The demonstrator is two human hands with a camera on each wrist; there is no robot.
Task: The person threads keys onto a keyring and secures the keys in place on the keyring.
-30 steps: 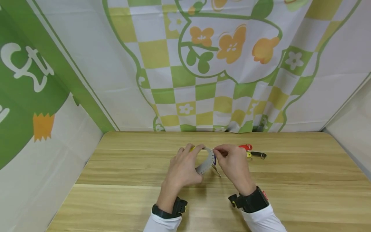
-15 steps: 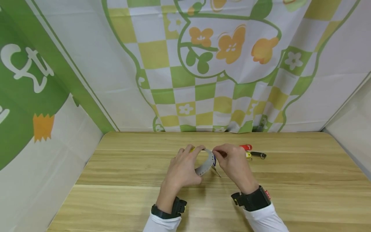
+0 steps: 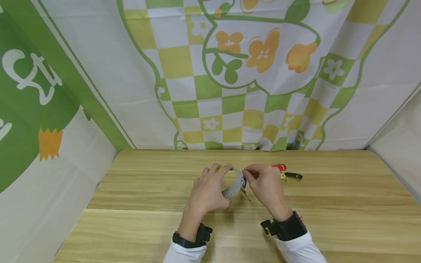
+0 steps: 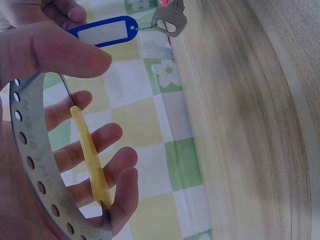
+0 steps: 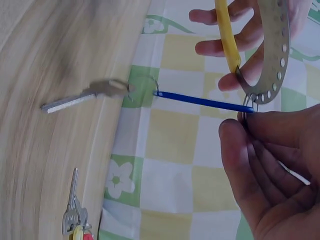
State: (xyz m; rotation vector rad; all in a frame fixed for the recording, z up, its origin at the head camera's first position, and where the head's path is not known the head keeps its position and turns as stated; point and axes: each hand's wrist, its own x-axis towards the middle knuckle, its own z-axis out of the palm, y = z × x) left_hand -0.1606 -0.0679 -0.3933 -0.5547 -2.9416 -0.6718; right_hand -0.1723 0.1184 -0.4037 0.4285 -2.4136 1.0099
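My left hand (image 3: 205,190) holds a curved metal key holder with a row of holes (image 4: 37,175); its yellow handle (image 4: 89,150) lies along the fingertips. My right hand (image 3: 268,186) pinches a small metal ring (image 5: 245,117) between thumb and finger, right at one end of the curved strip. From this ring extends a blue key tag (image 5: 205,101) with a white label, and a silver key (image 5: 107,89) hangs off the tag's other end. Whether the ring passes through a hole of the strip I cannot tell, as the fingertips partly cover it.
On the wooden table (image 3: 138,190), just beyond my right hand, lie a red tag (image 3: 279,167), a yellow tag (image 3: 283,176) and a black tag (image 3: 292,175). Loose keys (image 5: 72,215) are beside them. A patterned curtain (image 3: 210,102) hangs behind the table's far edge.
Both hands stay almost in place. The right wrist shifts very slightly, and the blue tag and its key sway a little below the strip.
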